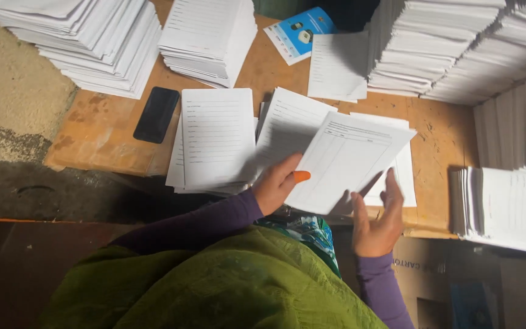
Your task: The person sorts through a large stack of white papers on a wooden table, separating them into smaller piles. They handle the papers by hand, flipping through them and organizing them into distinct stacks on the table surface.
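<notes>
Left hand (pixel 277 181) grip clamped on printed sheet (pixel 347 159); right hand (pixel 377 218), at sheet's 5 o'clock, fingers apart, over wooden surface (pixel 101 131).

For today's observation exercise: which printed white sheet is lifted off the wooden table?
The white ruled sheet pinched in the left hand; it tilts above the others, which lie flat.

We see the table (pixel 111 131) bearing paper stacks (pixel 98 42) along its far edge. A phone (pixel 156 114) lies left of a near pile of forms (pixel 214 140). Our left hand (pixel 278 183) holds a sheet (pixel 345 161) above the table; our right hand (pixel 377 219) sits just right, near it.
</notes>
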